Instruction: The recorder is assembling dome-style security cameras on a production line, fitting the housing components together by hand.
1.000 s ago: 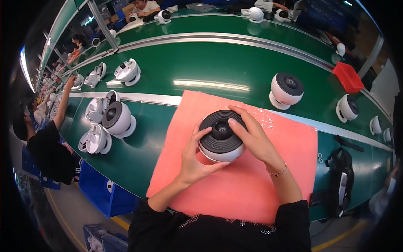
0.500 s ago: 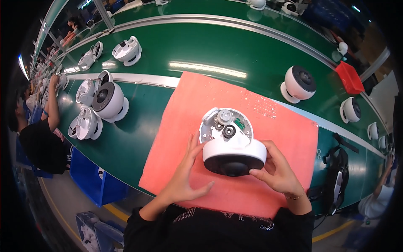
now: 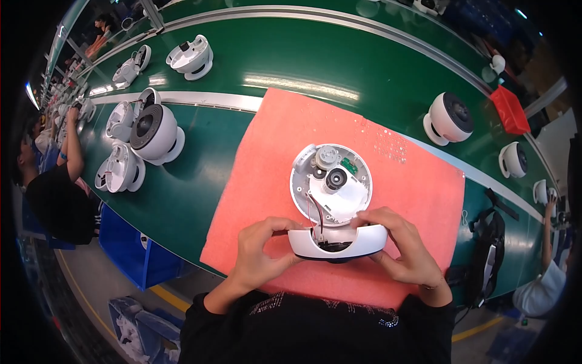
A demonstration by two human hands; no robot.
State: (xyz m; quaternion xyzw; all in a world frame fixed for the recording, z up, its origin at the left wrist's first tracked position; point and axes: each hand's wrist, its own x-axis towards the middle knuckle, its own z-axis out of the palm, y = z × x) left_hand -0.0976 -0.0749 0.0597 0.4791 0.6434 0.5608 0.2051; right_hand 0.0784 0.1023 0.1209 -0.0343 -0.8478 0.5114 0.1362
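The person's two hands, the left hand [image 3: 257, 247] and right hand [image 3: 405, 249], share one pink mat [image 3: 257, 167] with one white shell [image 3: 365, 242] and one open round housing [image 3: 337, 201], which shows one green circuit board [image 3: 350, 165]. Elsewhere, three closed round devices [image 3: 448, 120] with dark faces and four opened white units [image 3: 190, 59] show clearly, others being too small or blurred to count. There are also one red bin [image 3: 509, 110], two blue bins [image 3: 139, 249] and one black strap bundle [image 3: 488, 236].

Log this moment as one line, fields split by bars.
left hand: grips white cover, left end | right hand: grips right end | open housing: on pink mat, beyond cover | wires: join both
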